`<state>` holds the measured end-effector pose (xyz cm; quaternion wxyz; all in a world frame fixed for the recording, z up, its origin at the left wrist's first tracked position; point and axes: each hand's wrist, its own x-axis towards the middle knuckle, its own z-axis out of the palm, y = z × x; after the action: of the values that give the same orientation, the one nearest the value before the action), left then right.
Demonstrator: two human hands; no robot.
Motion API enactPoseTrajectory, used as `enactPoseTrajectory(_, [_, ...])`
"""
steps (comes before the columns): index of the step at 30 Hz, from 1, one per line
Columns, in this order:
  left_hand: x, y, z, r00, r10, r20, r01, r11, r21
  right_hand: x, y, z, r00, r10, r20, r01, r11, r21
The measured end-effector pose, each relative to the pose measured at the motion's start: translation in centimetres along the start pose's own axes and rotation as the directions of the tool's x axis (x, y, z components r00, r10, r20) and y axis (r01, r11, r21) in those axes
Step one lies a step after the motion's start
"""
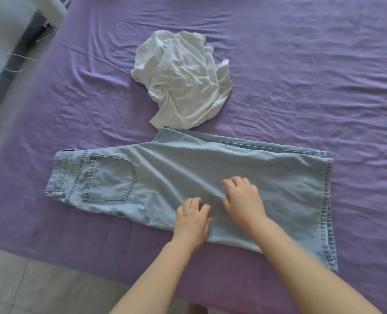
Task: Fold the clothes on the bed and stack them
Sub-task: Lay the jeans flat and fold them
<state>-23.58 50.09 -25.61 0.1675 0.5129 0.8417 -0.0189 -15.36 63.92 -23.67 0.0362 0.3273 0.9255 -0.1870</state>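
While both hands, left (193, 219) and right (242, 199), rest with curled fingers bunching the jeans (188, 175) lying flat along the bed's (301, 75) near edge, the denim looks heavy yet floppy, best gripped at waistband and hems.

Soft, even daylight fills the scene, bright without glare. Shadows are faint, gathering only in the creases of the wrinkled purple bed sheet (301, 64). Both hands are slightly motion-blurred. Wide-angle distortion bends the frame edges, and the corners look soft and smeared.
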Motion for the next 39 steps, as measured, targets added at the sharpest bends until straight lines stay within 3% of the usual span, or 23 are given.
enactPoseTrajectory(4, [1.2, -0.2, -0.5, 0.941, -0.055, 0.334, 0.039, 0.998, 0.054, 3.8, -0.2, -0.1, 0.989, 0.083, 0.124, -0.082, 0.997, -0.014])
enactPoseTrajectory(9, [0.0, -0.5, 0.9, 0.899, 0.048, 0.435, -0.097, 0.991, 0.090, 6.6, 1.8, 0.2, 0.871, 0.199, 0.449, -0.116, 0.972, -0.206])
enactPoseTrajectory(13, [-0.6, -1.3, 0.8, 0.878, 0.130, 0.460, -0.166, 0.985, 0.038, 7.3, 2.9, 0.4, 0.861, 0.252, 0.442, -0.171, 0.962, -0.214])
enactPoseTrajectory(17, [0.2, -1.8, -0.7, 0.849, 0.146, 0.508, -0.135, 0.989, -0.059, 6.8, 2.3, 1.3, 0.882, 0.204, 0.425, -0.094, 0.960, -0.265])
enactPoseTrajectory(19, [0.9, -1.6, -1.5, 0.849, 0.140, 0.509, -0.112, 0.990, -0.085, 7.9, 3.3, 0.9, 0.884, 0.219, 0.414, -0.126, 0.963, -0.240])
enactPoseTrajectory(21, [2.1, -1.4, -2.2, 0.897, 0.132, 0.421, -0.100, 0.990, -0.097, 9.3, 4.1, 0.0, 0.869, 0.232, 0.436, -0.150, 0.965, -0.215])
enactPoseTrajectory(23, [4.5, -1.7, -2.3, 0.979, 0.151, 0.140, -0.138, 0.986, -0.097, 9.8, 4.5, -0.5, 0.877, 0.223, 0.426, -0.156, 0.970, -0.186])
enactPoseTrajectory(24, [5.9, -2.1, -2.5, 0.988, 0.151, 0.014, -0.149, 0.983, -0.110, 9.8, 4.7, -0.7, 0.906, 0.219, 0.361, -0.164, 0.970, -0.178])
enactPoseTrajectory(26, [9.5, -3.2, -3.7, 0.986, 0.128, -0.105, -0.142, 0.979, -0.144, 9.6, 5.7, -0.9, 0.967, 0.199, 0.160, -0.162, 0.962, -0.218])
enactPoseTrajectory(28, [12.9, -3.5, -5.4, 0.994, 0.103, -0.031, -0.107, 0.976, -0.188, 9.5, 7.3, -1.3, 0.980, 0.190, 0.067, -0.162, 0.941, -0.297])
enactPoseTrajectory(33, [18.7, -3.8, -6.8, 0.996, 0.085, -0.037, -0.082, 0.994, 0.066, 9.7, 10.4, -1.8, 0.961, 0.273, 0.040, -0.244, 0.909, -0.339])
enactPoseTrajectory(39, [21.1, -5.6, -7.3, 0.998, 0.011, 0.068, -0.021, 0.990, 0.141, 8.4, 13.9, -3.2, 0.948, 0.314, 0.048, -0.274, 0.886, -0.374])
